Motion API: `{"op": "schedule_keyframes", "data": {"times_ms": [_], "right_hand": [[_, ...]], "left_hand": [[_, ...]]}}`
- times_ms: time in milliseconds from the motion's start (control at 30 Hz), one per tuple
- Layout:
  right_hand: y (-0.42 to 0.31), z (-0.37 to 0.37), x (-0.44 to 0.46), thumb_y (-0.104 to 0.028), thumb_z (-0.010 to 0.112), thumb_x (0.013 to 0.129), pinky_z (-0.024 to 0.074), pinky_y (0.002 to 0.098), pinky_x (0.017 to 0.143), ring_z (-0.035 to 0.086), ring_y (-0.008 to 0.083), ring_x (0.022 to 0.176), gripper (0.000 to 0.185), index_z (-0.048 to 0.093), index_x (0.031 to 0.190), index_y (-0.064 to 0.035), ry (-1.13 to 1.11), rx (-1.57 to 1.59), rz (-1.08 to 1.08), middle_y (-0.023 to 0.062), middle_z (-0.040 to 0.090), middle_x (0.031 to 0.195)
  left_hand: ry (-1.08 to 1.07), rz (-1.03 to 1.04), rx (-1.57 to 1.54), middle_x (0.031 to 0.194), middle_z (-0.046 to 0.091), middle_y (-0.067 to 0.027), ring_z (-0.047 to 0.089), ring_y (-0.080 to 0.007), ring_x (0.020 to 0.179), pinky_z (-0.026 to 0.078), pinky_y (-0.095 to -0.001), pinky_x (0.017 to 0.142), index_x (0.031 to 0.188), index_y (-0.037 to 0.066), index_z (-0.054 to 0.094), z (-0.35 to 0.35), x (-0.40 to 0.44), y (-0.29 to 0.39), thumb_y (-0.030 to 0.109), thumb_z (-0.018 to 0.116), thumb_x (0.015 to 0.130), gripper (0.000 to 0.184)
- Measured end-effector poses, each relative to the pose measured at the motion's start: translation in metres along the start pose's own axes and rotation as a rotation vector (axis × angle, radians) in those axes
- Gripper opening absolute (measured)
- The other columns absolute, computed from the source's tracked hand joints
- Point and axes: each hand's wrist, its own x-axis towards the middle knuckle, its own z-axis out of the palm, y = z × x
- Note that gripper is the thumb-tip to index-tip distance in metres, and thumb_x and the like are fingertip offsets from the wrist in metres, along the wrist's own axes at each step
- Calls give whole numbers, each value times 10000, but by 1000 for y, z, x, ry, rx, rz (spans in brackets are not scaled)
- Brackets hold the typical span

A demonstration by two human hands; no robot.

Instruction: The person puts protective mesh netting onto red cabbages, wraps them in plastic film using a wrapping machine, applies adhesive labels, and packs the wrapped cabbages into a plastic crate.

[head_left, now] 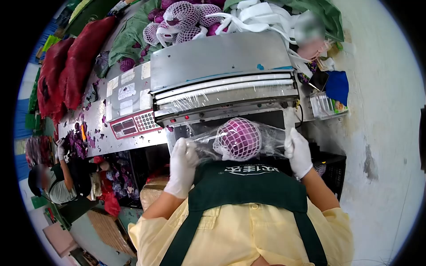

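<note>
A purple cabbage [239, 138] in a white foam net sits in front of my chest, with clear plastic film [271, 141] stretched out on both sides of it. My left hand [182, 166], in a white glove, is closed on the film at the cabbage's left. On the other side my right hand [298, 153], also gloved, grips the film's right end. Just beyond the cabbage stands the film wrapping machine [222, 55], its roll of film lying across the front.
A scale [133, 125] stands left of the machine. Netted cabbages [181, 17] and white foam nets [257, 17] lie behind it. Red mesh sacks [84, 62] are at the far left. A co-worker [62, 186] is at the lower left. A black crate [333, 175] is at the right.
</note>
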Motion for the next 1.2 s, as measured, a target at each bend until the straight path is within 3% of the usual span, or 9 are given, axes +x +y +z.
{"op": "schedule_keyframes", "data": {"times_ms": [200,267,300,367,433,700,833,1067,1200], "right_hand": [[76,-64,14,-313,514,973,266,216,406,368,46,458,314,540,702,-156,-129,-180,470,-50,464,591],[144,-56,45,-240,519,951,382,262,474,482,97,537,237,655,955,-46,-379,-698,-168,26,590,702],[148,-30,58,-201,522,936,490,308,594,600,176,672,267,637,1056,8,-270,-419,436,99,655,834],[164,0,77,-201,510,935,471,329,918,619,292,1057,313,619,1156,-8,-751,-1068,-37,164,659,1139],[260,1,134,-283,527,926,460,357,939,613,296,1085,417,560,1243,-15,-738,-864,-331,173,635,1193],[15,80,11,-202,645,786,512,283,747,634,244,820,183,672,942,-110,-355,-858,-1271,83,624,875],[-24,125,-2,-255,451,1003,413,323,982,594,204,1015,364,621,1142,36,-1227,-60,-289,117,647,1028],[-21,73,-23,-268,429,1019,474,304,867,611,154,917,359,638,926,9,-478,352,-273,92,658,920],[9,-15,-50,-261,394,1031,422,313,976,562,167,1085,341,563,1179,-4,97,134,-635,84,601,1154]], "left_hand": [[126,-458,287,641,537,-3,436,-116,465,318,-260,413,875,119,583,-90,24,-76,254,438,991,230],[-216,-234,764,812,651,-56,580,-165,646,462,-327,572,991,95,616,-94,56,-122,249,442,974,232],[-352,-166,940,834,642,-60,573,-170,669,455,-332,592,1008,95,605,-87,68,-141,260,436,975,238],[-489,-196,993,879,623,-67,561,-180,716,441,-342,632,1040,95,585,-63,84,-175,280,425,977,253],[-524,-292,793,925,604,-74,549,-190,763,427,-352,672,1073,94,564,-46,85,-191,301,413,978,273],[-755,-628,112,1105,529,-103,499,-230,950,371,-390,831,1204,93,483,0,49,-110,385,366,985,383],[-832,-685,98,1195,491,-117,475,-250,1044,343,-410,911,1269,92,442,16,56,-55,427,343,988,448],[-840,-766,200,1352,425,-142,431,-284,1208,294,-444,1051,1384,91,370,59,67,-37,500,302,994,569],[-941,-867,245,1442,387,-157,407,-304,1302,266,-463,1131,1449,91,329,109,55,-56,542,278,998,641]]}}
